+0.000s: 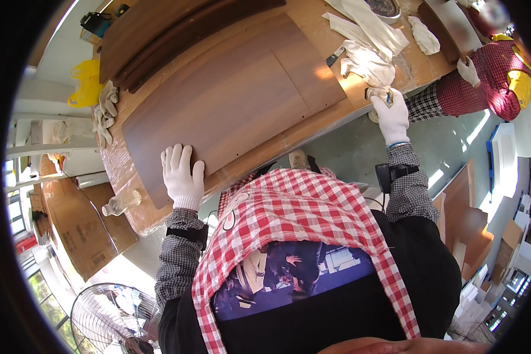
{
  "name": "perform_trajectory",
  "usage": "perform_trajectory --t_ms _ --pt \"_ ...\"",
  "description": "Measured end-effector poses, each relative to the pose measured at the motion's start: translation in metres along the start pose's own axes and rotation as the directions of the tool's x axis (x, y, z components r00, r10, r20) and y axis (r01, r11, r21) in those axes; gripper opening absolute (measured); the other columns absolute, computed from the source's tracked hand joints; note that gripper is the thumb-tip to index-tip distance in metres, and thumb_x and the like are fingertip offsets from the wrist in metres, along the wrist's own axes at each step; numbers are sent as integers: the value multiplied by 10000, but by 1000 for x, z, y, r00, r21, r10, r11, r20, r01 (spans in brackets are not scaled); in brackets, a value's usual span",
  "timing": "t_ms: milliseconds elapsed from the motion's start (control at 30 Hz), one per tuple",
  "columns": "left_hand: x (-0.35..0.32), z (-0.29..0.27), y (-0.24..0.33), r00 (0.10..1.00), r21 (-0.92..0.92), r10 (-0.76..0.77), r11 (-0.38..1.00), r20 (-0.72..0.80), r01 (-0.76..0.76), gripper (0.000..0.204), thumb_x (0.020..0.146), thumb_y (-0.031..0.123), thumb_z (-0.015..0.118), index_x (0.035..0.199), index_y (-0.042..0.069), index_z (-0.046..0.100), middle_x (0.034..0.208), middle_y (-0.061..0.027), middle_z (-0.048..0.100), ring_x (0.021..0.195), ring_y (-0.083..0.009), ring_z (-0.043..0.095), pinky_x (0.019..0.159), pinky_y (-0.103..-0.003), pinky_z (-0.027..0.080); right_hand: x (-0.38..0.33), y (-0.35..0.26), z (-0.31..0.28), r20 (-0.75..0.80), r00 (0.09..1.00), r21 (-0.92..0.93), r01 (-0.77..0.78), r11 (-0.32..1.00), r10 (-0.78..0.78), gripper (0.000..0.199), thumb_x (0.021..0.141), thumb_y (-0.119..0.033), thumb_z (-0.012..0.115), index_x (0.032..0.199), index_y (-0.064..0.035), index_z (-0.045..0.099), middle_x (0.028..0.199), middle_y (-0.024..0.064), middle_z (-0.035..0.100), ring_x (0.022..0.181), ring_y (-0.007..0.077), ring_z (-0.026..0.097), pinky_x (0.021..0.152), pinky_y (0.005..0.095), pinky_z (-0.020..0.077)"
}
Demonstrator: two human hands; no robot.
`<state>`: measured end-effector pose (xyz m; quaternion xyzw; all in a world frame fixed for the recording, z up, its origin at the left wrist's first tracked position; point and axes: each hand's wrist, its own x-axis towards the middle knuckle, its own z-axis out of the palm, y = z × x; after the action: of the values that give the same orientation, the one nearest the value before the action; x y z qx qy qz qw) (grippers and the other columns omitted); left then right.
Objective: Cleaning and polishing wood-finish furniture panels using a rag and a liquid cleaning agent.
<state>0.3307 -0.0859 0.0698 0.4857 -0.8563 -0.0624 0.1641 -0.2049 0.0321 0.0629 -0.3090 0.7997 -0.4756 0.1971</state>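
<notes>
A large flat brown wooden panel (218, 94) lies on the workbench, with small dark holes near its close edge. My left hand (183, 177), in a white knitted glove, rests flat on the panel's left end with its fingers stretched out. Past the panel's right end, my gloved right hand (392, 120) is closed around a small beige wad (379, 93) with a dark edge; its exact kind is hard to make out. Beyond that hand lies a crumpled white cloth (369, 64). A scraper or brush with a dark handle (335, 56) lies beside the cloth.
More brown panels (159, 35) are stacked at the back. Spare gloves (105, 109), a yellow bag (85, 82) and a clear plastic bottle (123, 202) are at the left. A co-worker (484, 82) stands at the far right. A fan (115, 315) stands at the lower left.
</notes>
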Motion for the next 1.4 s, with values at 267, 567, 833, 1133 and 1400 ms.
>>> perform_trajectory --t_ms 267,567,833,1133,1400 --pt "-12 14 -15 937 138 -334 928 -104 346 478 959 283 711 1344 1 677 1443 -204 630 1379 -421 530 1256 -552 362 26 -32 1 461 887 -182 121 976 -24 503 905 -232 851 1298 34 685 1089 109 750 1011 165 704 946 339 576" --pt "-10 5 -37 601 232 -771 557 -211 797 643 1031 490 585 1441 -1 641 1500 -177 608 1421 -403 481 1285 -510 281 122 -41 80 610 771 79 168 983 -181 393 959 -198 798 1256 35 687 1054 71 735 979 145 696 913 318 571" --pt "-1 4 -37 414 182 -887 380 -206 907 755 1002 565 619 1530 27 594 1561 -186 582 1478 -398 471 1283 -484 317 228 -101 192 559 790 -107 370 923 -253 593 954 -344 808 1366 51 647 1199 176 783 1130 242 740 1059 365 541" --pt "37 -18 -77 145 23 -989 145 -7 989 952 841 663 760 1564 66 601 1494 -304 628 1400 -465 592 1196 -501 450 234 -96 215 393 916 381 -238 894 76 570 1051 -457 692 1412 -25 607 1216 149 721 1020 252 732 914 417 624" --pt "47 -10 -32 138 45 -988 135 -69 990 959 837 667 749 1581 87 576 1488 -301 622 1384 -463 601 1188 -505 465 216 -58 209 393 873 603 -483 635 289 718 1091 -628 545 1603 -133 454 1628 308 526 1603 408 408 1359 533 98"
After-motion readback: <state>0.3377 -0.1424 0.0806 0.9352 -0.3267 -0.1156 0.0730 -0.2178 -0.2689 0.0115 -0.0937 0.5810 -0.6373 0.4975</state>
